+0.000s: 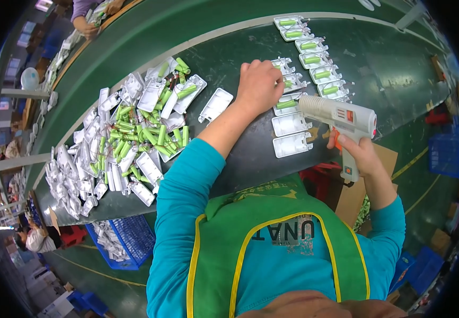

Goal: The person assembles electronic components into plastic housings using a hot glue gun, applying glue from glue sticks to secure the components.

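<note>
My right hand (pixel 364 155) grips a white glue gun (pixel 358 121), fingers near its orange trigger. The gun's nozzle points left, close to a white plastic casing with a green battery cell (pixel 287 104) in it. My left hand (pixel 259 86) is closed over the same short row, by the casings farther up; its fingers curl and what they hold is hidden. Nearer to me in that row lie two casings without a cell, one casing (pixel 288 125) just beyond the other casing (pixel 291 144). A single casing (pixel 216 105) rests left of my left wrist.
A heap of white casings (pixel 70 183) and green cells (pixel 150 135) covers the left of the dark table (pixel 229 167). Casings with cells (pixel 322 74) form a far right column. Below stand a blue crate (pixel 137 238) and a cardboard box (pixel 352 200). Another person's hand (pixel 85 26) is across the bench.
</note>
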{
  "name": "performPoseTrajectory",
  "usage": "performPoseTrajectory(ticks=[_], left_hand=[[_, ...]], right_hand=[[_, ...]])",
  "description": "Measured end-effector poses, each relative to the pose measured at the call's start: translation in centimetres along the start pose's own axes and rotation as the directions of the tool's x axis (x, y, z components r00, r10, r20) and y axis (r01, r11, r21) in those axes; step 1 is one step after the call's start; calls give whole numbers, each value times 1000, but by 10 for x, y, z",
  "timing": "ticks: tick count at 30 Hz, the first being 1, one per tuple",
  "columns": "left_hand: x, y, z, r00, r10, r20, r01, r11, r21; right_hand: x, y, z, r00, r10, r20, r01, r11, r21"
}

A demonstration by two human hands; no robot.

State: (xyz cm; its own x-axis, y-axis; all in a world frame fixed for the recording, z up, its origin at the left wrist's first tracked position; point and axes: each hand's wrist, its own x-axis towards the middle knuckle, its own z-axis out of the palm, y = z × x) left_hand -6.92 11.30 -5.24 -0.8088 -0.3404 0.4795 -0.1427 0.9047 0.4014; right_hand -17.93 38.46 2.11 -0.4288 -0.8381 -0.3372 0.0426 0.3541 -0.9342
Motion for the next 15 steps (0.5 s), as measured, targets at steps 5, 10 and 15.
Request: performPoseTrajectory(ticks=[5, 10, 15], left_hand=[[-4, 4, 9, 999, -38, -26, 37, 999, -18], [-5, 2, 7, 999, -27, -38, 26, 1000, -14], [-10, 4, -13, 997, -43, -60, 39, 996, -74]], right_hand=[[1, -2, 0, 1000, -9, 4, 9, 1000, -7], [-5, -2, -2, 999, 31, 15, -32, 998, 50], [-5, 6, -3, 999, 40, 11, -40, 997, 62]])
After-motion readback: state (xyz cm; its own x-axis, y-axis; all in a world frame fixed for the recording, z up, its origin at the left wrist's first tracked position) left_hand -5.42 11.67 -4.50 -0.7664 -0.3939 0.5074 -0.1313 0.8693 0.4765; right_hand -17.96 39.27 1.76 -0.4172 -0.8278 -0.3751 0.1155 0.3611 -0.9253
